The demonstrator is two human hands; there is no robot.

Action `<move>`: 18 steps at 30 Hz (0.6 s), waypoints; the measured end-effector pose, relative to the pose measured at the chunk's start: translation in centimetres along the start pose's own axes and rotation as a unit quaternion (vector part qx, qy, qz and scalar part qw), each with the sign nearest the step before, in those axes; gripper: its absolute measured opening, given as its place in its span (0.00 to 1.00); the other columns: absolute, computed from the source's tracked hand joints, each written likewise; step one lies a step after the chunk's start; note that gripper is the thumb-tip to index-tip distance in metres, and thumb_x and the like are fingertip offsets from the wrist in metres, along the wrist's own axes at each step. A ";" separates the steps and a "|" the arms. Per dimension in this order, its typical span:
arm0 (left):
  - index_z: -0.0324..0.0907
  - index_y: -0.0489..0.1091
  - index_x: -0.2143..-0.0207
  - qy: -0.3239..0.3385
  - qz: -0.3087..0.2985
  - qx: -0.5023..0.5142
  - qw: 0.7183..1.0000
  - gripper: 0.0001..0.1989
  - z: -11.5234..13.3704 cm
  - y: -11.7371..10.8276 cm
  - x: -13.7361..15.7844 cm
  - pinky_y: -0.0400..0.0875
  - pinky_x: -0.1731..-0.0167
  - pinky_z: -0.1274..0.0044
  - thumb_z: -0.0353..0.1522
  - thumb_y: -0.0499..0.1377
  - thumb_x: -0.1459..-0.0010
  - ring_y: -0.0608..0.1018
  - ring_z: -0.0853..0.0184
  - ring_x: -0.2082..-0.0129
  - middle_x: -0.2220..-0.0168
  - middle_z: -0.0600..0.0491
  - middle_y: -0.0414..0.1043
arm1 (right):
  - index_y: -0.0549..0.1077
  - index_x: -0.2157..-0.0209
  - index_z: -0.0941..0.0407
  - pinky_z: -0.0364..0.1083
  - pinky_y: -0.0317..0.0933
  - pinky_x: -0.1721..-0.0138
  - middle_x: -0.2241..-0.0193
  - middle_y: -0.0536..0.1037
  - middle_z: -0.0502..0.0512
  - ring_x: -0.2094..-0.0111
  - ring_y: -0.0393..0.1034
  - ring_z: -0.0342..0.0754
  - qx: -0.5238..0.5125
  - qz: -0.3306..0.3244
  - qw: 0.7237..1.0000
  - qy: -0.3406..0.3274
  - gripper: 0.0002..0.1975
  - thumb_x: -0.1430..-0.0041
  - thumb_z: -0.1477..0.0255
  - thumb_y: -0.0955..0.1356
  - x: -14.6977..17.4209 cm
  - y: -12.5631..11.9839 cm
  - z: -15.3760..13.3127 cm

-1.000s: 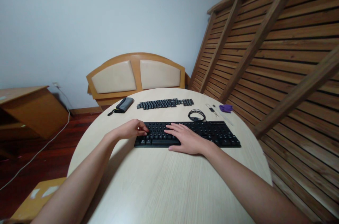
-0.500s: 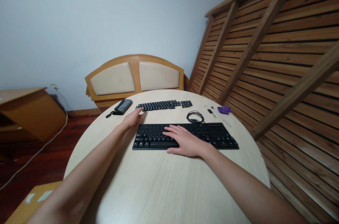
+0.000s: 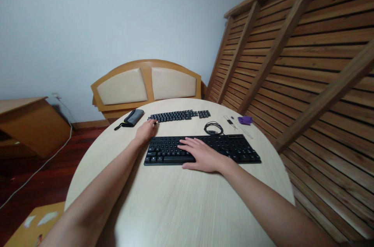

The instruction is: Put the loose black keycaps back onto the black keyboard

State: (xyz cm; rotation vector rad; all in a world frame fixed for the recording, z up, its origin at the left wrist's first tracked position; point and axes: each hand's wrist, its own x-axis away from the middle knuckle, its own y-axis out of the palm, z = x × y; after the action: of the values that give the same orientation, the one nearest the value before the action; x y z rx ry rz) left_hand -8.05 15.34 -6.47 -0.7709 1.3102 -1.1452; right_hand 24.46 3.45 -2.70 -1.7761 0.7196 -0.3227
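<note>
A black keyboard (image 3: pixel 169 149) lies across the middle of the round table, with dark gaps among its keys. My right hand (image 3: pixel 203 156) rests flat on its middle, fingers spread, holding nothing. Beyond the keyboard's far left corner is my left hand (image 3: pixel 146 130), its fingers pinched on a small black keycap (image 3: pixel 155 123). That hand is beside the left end of the rows of loose black keycaps (image 3: pixel 172 116), which lie farther back on the table.
Behind the keyboard lies its coiled black cable (image 3: pixel 213 127). A grey-black pouch (image 3: pixel 133 117) sits at the back left of the table (image 3: pixel 181 204). At the right are a purple cloth (image 3: pixel 244 120), a wire keycap puller (image 3: pixel 230 121) and a thin pale stick (image 3: pixel 244 130).
My left hand has drawn slightly back from the loose keycaps, and a small keycap now shows at its fingertips. My right hand stays on the keyboard. The view has shifted slightly.
</note>
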 end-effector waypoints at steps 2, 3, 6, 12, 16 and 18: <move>0.43 0.68 0.44 -0.009 0.008 -0.002 1.000 0.18 -0.2 -0.3 0.5 0.71 0.51 0.73 0.30 0.54 0.36 0.75 0.58 0.47 0.43 0.47 0.71 | 0.61 0.34 0.51 0.60 0.40 0.32 0.31 0.56 0.58 0.30 0.45 0.59 0.000 0.001 1.000 0.000 0.38 0.40 0.47 0.67 0.0 0.0 0.0; 0.44 0.69 0.44 -0.014 0.012 -0.003 1.000 0.18 -0.3 -0.5 0.7 0.71 0.52 0.74 0.30 0.55 0.36 0.75 0.59 0.47 0.43 0.47 0.71 | 0.61 0.34 0.51 0.60 0.40 0.32 0.31 0.56 0.58 0.30 0.45 0.59 0.000 0.001 1.000 0.000 0.39 0.40 0.47 0.67 0.0 -0.1 0.0; 0.44 0.69 0.44 -0.027 0.025 -0.003 0.999 0.18 -0.5 -1.0 1.2 0.70 0.52 0.74 0.30 0.55 0.37 0.75 0.59 0.47 0.43 0.47 0.70 | 0.61 0.34 0.52 0.60 0.40 0.32 0.31 0.55 0.59 0.30 0.45 0.59 0.003 -0.003 1.000 0.002 0.39 0.40 0.47 0.67 0.0 -0.1 -0.1; 0.43 0.75 0.50 -0.037 0.017 0.014 0.999 0.16 -0.4 -1.5 1.7 0.70 0.52 0.74 0.29 0.53 0.37 0.75 0.57 0.47 0.46 0.46 0.74 | 0.61 0.34 0.50 0.60 0.41 0.32 0.31 0.55 0.58 0.31 0.46 0.59 -0.001 0.000 1.000 0.002 0.39 0.41 0.47 0.67 0.0 -0.1 -0.1; 0.43 0.79 0.58 -0.043 0.002 0.045 0.998 0.13 -0.1 -1.9 1.7 0.69 0.52 0.72 0.30 0.56 0.40 0.77 0.54 0.51 0.54 0.45 0.79 | 0.61 0.34 0.51 0.61 0.40 0.32 0.31 0.56 0.58 0.31 0.46 0.60 -0.010 0.004 1.000 0.000 0.39 0.41 0.48 0.68 0.0 -0.1 0.0; 0.43 0.79 0.61 -0.050 -0.001 0.070 0.996 0.11 0.0 -2.3 2.0 0.69 0.54 0.71 0.31 0.58 0.42 0.79 0.52 0.54 0.58 0.44 0.80 | 0.61 0.34 0.50 0.61 0.40 0.32 0.31 0.56 0.58 0.31 0.46 0.60 -0.013 0.005 1.000 0.001 0.38 0.41 0.48 0.68 0.0 -0.1 0.0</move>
State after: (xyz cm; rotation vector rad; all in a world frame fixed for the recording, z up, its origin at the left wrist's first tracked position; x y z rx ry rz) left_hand -8.72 12.78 -5.01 -0.7174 1.1331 -1.1731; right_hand 24.46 3.47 -2.56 -1.7967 0.7361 -0.3093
